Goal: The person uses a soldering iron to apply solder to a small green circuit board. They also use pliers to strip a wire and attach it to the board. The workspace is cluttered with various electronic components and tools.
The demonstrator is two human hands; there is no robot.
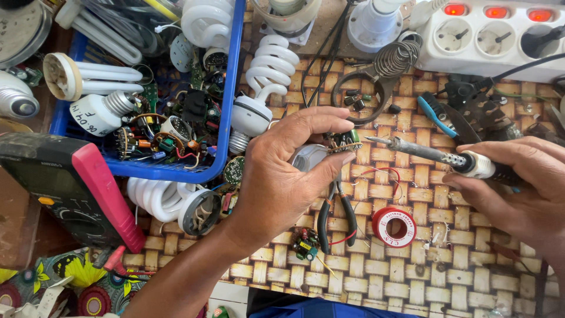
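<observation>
A small circuit board [344,143] studded with dark components is pinched at the middle of the woven mat [412,277], between the thumb and fingers of the left hand [282,176], whose grip is closed tightly on it; part of a white lamp base [309,156] is seen behind the same fingers. Just right of the board, the tip of a soldering iron [424,152] is brought almost to its edge. The iron's white-collared handle is enclosed by the right hand [518,188], the grip wrapped fully around it.

Below the board, a pair of black-handled pliers [336,215] is laid on the mat, with a red spool of solder wire [394,227] to their right and a second small green board [306,244] to their lower left. Left of the board, a blue basket [226,118] is filled with spiral lamps and loose electronic parts, and a multimeter with a red edge [70,188] is placed farther left. Up and right of the board, a white power strip [494,41] with red lit switches is seen.
</observation>
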